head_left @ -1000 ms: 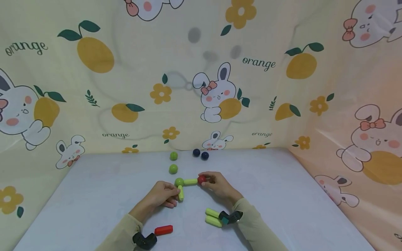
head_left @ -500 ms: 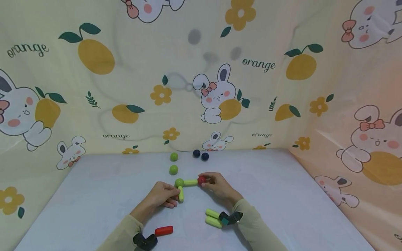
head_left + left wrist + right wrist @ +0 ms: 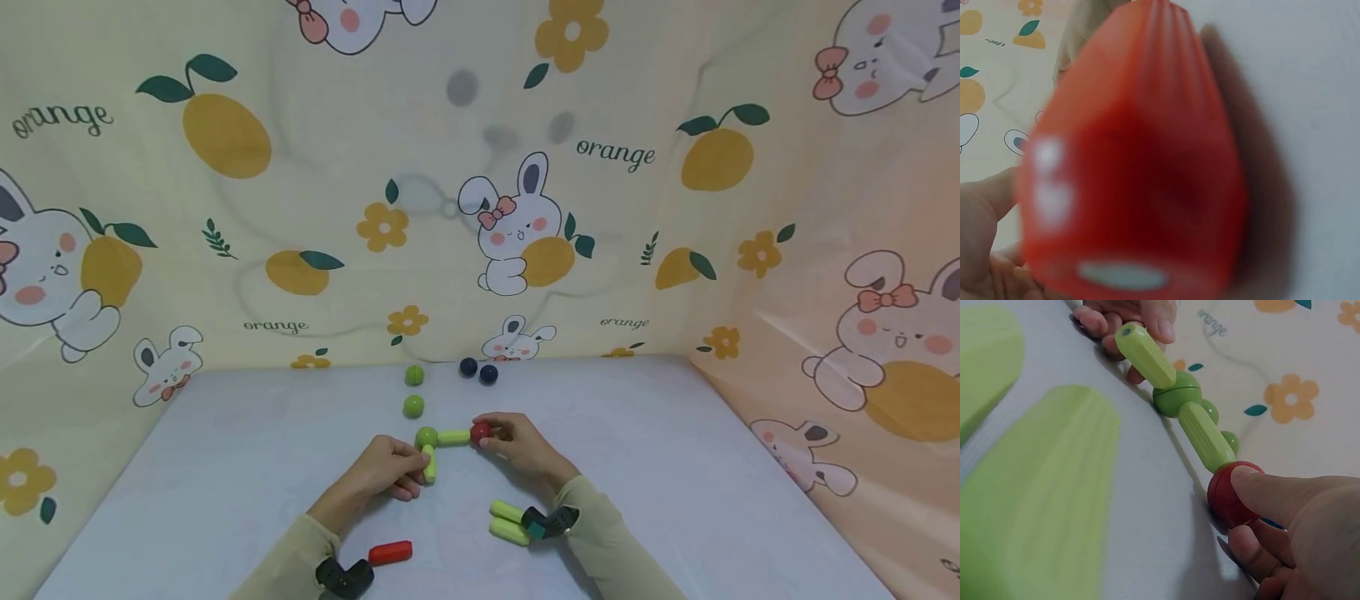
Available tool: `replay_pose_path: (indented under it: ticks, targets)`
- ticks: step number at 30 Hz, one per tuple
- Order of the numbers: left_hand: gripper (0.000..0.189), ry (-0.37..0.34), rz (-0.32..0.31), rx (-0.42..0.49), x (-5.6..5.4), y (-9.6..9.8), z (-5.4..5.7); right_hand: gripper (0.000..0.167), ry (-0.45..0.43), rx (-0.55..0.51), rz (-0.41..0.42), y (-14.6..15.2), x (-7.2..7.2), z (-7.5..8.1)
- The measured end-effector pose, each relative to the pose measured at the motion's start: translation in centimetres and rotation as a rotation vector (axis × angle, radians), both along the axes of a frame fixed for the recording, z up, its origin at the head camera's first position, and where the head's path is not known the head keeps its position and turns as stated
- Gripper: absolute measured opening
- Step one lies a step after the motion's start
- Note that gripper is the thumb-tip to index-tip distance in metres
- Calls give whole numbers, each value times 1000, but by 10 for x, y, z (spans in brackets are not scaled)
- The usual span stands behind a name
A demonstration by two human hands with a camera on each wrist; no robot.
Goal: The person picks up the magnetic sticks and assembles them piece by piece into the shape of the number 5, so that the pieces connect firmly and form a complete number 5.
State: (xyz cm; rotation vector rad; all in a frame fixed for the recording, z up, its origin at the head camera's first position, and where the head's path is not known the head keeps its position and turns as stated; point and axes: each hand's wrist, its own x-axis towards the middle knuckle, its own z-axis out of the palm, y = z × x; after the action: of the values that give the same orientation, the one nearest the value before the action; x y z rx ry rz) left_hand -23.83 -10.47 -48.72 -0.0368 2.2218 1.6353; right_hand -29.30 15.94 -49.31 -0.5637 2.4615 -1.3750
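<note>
the left hand (image 3: 386, 468) pinches a light green rod (image 3: 430, 467) that points toward the person, and the right hand (image 3: 517, 442) grips a red ball (image 3: 479, 432) between thumb and fingers. rod and ball belong to one l-shaped piece near the middle of the white surface (image 3: 645, 442): the pinched rod meets a joining green ball (image 3: 426, 437) at the corner, and a second light green rod (image 3: 453, 437) runs from there to the red ball. beyond the corner stand two loose green balls (image 3: 413, 407), one behind the other, with two dark blue balls (image 3: 489, 374) close together to their right near the back edge. a red rod (image 3: 391, 552) lies just beside the left wrist; the left wrist view shows it large and blurred, a pale disc on its end. two spare light green rods (image 3: 509, 532) lie side by side by the right wrist. behind the surface hangs a cream cloth (image 3: 442, 125) printed with rabbits and oranges.
</note>
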Motion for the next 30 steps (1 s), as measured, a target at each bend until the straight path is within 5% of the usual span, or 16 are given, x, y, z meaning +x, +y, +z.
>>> replay_pose_path:
  ticks: [30]
  targets:
    - [38,-55,6,21,-3,-5,-3,38,-40,3,0,4,-3,2]
